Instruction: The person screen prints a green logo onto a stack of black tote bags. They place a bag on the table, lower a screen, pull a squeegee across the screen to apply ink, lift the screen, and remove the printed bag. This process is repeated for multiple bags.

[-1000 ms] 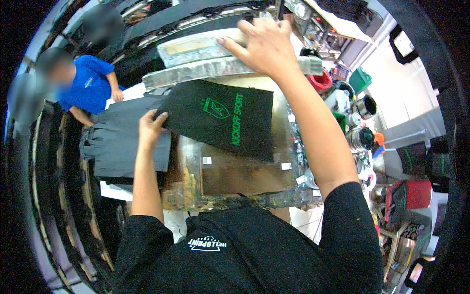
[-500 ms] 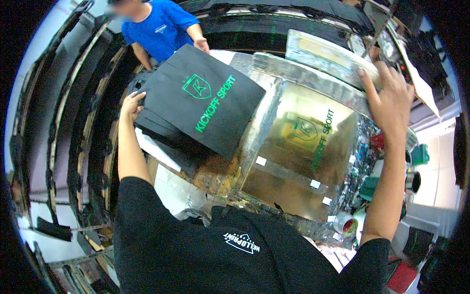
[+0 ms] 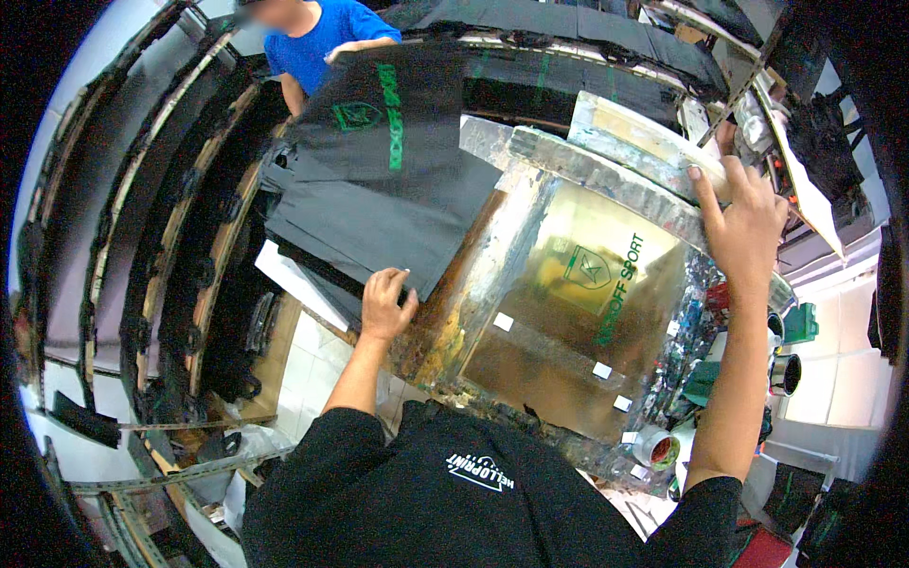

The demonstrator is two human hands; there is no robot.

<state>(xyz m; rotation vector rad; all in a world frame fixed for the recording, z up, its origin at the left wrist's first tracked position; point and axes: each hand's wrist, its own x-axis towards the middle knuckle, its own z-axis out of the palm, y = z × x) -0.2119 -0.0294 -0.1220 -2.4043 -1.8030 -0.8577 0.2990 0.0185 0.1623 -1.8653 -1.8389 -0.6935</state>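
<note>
My left hand [image 3: 386, 303] curls over the near corner of a stack of black fabric sheets [image 3: 365, 232] left of the press. The top sheet [image 3: 379, 114], printed with a green crest and lettering, lies farther back, where a person in a blue shirt [image 3: 317, 43] has a hand on its far edge. My right hand [image 3: 743, 213] grips the rim of the raised, paint-smeared screen frame [image 3: 625, 142]. Under it lies the shiny brown printing plate [image 3: 568, 312], which carries a faint green crest and small white tape marks.
Curved drying racks [image 3: 180, 246] holding black sheets fill the left side. A tape roll [image 3: 655, 447], a metal can [image 3: 784, 374] and a green container [image 3: 800, 322] crowd the right edge of the press. White floor tiles [image 3: 312, 346] show below my left hand.
The printed black sheet has moved away from me onto the stack, toward the person in blue. My left hand dropped back to the stack's near corner. My right hand stays on the raised frame.
</note>
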